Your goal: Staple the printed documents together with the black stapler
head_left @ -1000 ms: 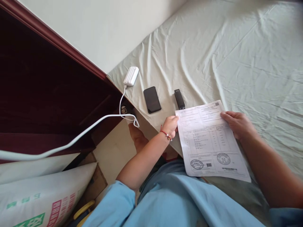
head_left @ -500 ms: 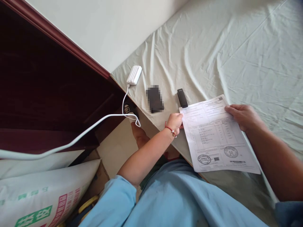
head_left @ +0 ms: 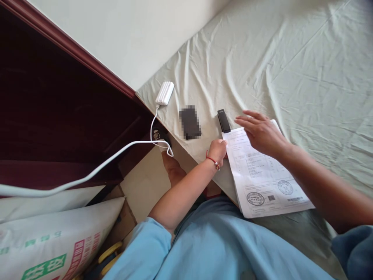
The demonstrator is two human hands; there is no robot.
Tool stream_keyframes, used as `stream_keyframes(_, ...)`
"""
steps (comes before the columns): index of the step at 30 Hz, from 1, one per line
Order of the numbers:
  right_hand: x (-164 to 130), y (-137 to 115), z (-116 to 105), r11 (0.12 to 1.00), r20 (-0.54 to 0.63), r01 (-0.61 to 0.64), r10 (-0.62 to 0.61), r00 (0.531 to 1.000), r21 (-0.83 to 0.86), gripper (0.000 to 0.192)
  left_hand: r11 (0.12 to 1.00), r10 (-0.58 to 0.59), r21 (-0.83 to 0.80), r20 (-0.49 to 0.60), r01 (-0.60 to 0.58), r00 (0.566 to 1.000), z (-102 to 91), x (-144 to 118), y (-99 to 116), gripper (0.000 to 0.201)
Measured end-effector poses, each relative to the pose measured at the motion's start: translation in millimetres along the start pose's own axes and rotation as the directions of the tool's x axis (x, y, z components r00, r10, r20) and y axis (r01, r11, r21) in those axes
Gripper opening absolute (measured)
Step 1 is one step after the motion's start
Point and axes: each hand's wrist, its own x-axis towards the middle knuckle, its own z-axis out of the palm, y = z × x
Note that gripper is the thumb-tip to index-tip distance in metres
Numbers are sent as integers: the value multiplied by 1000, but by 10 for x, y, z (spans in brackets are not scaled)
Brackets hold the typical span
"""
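My left hand (head_left: 218, 151) is closed on the left edge of a printed paper document (head_left: 256, 182), which carries round stamps near its bottom. My right hand (head_left: 264, 134) reaches over the upper right of the sheet with its fingers stretched out, pointing left, and nothing in them. A black stapler (head_left: 223, 121) lies on the cloth, its near end at the paper's top left corner. Whether the stapler touches the paper I cannot tell.
On the pale green cloth (head_left: 320, 77) lie a blurred dark rectangular object (head_left: 190, 122) and a white device (head_left: 165, 93) with a white cable (head_left: 116, 151) running left. A printed white sack (head_left: 58, 237) stands at lower left. The white wall (head_left: 116, 35) rises behind.
My right hand has let go of the paper's right edge and moved left and up over its top. The left hand keeps its hold, and the sheet has shifted slightly.
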Motion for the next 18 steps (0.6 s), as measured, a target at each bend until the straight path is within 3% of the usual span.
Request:
stream_keyframes(3, 119, -35, 117, 996, 135, 80, -73, 988, -43, 67, 998, 23, 63, 16, -24, 1000, 2, 11, -14, 32)
stream_keyframes(6, 137, -23, 189, 990, 210, 114, -93, 973, -88, 70, 997, 33, 74, 22, -35, 999, 6, 14, -28, 31)
stream_keyframes(15, 89, -75, 307, 990, 205, 65, -39, 978, -121, 68, 995, 35, 93, 0, -35, 999, 41, -8, 4, 30)
stream_keyframes(18, 55, -55, 266, 997, 157, -14, 27, 987, -79, 60, 996, 27, 88, 13, -28, 1000, 51, -79, -17, 30)
